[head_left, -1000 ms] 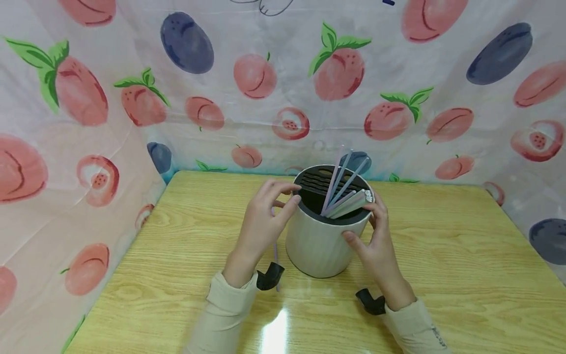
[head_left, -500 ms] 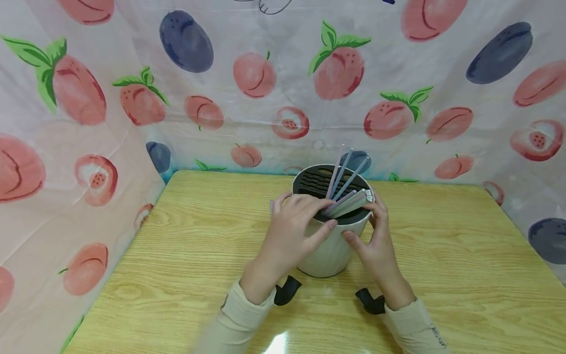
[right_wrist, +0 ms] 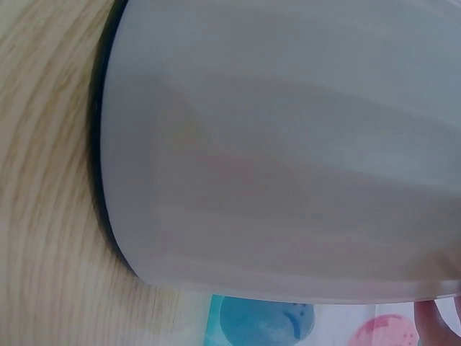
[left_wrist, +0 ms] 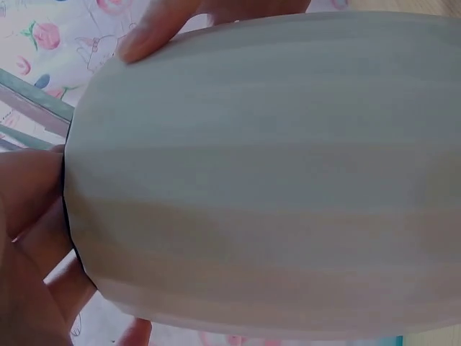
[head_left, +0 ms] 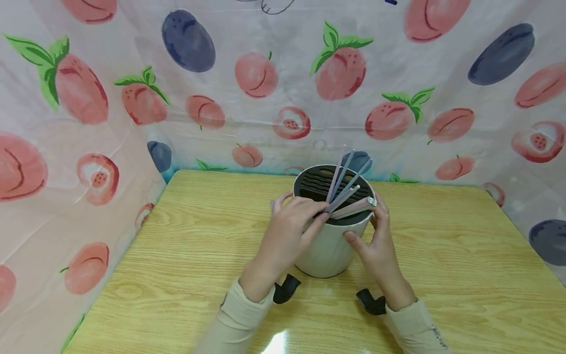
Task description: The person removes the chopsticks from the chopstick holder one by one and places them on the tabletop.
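A white ribbed knife block (head_left: 325, 255) with a black slotted top (head_left: 314, 179) stands upright on the table. Several thin, pale straws (head_left: 338, 177) in purple and blue stick up from its opening, and a bundle of paler straws (head_left: 353, 209) leans toward the right rim. My left hand (head_left: 285, 231) reaches over the front rim and pinches a pale purple straw (head_left: 342, 196) near its lower end. On the block's right side, my right hand (head_left: 376, 241) grips the wall, thumb at the front and fingers behind the rim. The wrist views are mostly filled by the block's wall (left_wrist: 266, 173).
The block stands on a wood-grain table (head_left: 185, 255). Behind it hangs a fruit-print cloth (head_left: 292, 59). The tip of a purple straw (head_left: 271, 206) shows left of my left hand, mostly hidden. Black curved pieces (head_left: 287, 289) sit at both cuffs.
My left hand has moved right from the left rim to the straws and pinched one. The leaning straws have spread apart, the bundle tipping lower to the right. My right hand stays on the block.
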Demonstrator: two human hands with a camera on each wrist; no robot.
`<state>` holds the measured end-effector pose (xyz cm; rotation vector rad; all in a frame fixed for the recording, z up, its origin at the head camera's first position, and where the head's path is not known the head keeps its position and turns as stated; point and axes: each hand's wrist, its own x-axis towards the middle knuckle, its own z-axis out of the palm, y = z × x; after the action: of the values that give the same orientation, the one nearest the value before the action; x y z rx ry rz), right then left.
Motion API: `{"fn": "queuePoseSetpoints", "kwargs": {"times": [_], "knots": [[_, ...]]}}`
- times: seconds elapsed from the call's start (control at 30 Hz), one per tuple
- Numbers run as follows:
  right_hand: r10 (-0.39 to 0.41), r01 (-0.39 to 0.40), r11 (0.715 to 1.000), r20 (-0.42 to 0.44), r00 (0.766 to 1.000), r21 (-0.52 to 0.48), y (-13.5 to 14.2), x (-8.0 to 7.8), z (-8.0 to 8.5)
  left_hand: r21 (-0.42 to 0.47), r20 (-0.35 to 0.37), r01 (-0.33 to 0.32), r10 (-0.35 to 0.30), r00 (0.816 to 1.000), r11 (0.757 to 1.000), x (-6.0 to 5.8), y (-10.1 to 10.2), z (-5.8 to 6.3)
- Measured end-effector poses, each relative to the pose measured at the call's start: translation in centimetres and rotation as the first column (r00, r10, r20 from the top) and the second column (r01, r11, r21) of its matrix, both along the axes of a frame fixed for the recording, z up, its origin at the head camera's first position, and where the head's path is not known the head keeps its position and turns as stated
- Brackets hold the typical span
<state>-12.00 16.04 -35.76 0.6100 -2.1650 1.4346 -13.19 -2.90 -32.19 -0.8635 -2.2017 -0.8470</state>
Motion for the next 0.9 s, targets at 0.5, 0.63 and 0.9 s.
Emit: {"fn": "queuePoseSetpoints", "kwargs": {"times": [0.5, 0.63, 0.9], "knots": [[0.008, -0.008, 1.000, 0.012, 1.000, 0.007, -0.1, 0.1, 0.1, 0.285, -0.056, 0.069, -0.056, 0.997, 0.956, -0.2, -0.5, 0.8], [0.008, -0.008, 1.000, 0.031, 0.999, 0.013, -0.2, 0.1, 0.2, 0.401, -0.067, 0.158, -0.143, 0.987, 0.903, 0.2, -0.6, 1.4], [0.012, -0.012, 1.000, 0.039, 0.999, -0.001, -0.1, 0.0, 0.3, 0.649, -0.149, 0.292, -0.259, 0.954, 0.703, 1.0, -2.2, 3.0]]}}
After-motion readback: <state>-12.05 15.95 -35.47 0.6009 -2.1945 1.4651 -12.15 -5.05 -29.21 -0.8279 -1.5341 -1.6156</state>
